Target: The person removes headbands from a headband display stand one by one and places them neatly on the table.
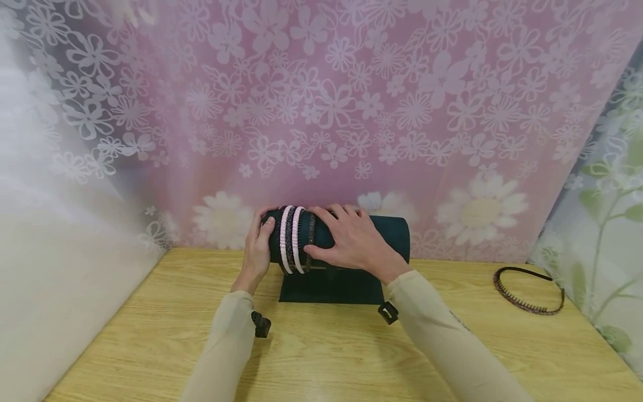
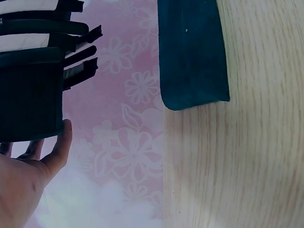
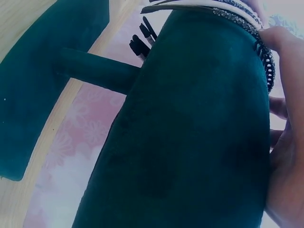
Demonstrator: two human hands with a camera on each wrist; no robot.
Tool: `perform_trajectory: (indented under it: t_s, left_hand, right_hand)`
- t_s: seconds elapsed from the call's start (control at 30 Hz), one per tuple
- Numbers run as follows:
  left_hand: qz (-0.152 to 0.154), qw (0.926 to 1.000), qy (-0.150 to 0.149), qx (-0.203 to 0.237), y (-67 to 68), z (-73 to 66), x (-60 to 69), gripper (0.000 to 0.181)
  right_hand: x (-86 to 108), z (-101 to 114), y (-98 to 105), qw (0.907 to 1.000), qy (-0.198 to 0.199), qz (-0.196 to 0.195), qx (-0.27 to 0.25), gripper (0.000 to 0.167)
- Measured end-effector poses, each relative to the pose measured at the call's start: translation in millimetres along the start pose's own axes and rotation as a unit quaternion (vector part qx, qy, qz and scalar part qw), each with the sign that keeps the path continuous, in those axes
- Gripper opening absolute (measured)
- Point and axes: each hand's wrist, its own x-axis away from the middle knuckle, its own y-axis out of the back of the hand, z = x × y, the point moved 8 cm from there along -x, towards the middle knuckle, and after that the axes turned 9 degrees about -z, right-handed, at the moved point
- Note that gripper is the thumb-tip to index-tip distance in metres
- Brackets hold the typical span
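Head: the right hand (image 1: pixel 351 240) curls round a dark headband (image 1: pixel 312 226) on the green roll (image 1: pixel 397 234), partly covering both; the left hand (image 1: pixel 257 254) grips the roll's end. Left wrist: roll cut off. Right wrist: fingers (image 3: pixel 279 108) partly hidden.

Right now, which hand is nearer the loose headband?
Right: your right hand is left of the loose headband, on the green roll; your left hand is farther left, at the roll's left end.

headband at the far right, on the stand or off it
Off: the loose headband lies on the table, apart from the stand.
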Motion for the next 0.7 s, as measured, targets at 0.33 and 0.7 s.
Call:
perform_trajectory:
  t_s: [0.33,0.7]
  left_hand:
    - [-0.01,0.9999,-0.011,-0.002,0.6,1.0,0.0,0.042]
    - [-0.014,0.9998,-0.017,0.001,0.2,2.8,-0.8,0.041]
  right_hand:
    - [2.2,-4.5,3.6,0.9986,-0.009,0.037,-0.035,0.084]
    - [6.6,-10.5,8.5,0.997,-0.006,0.047,-0.061,0.086]
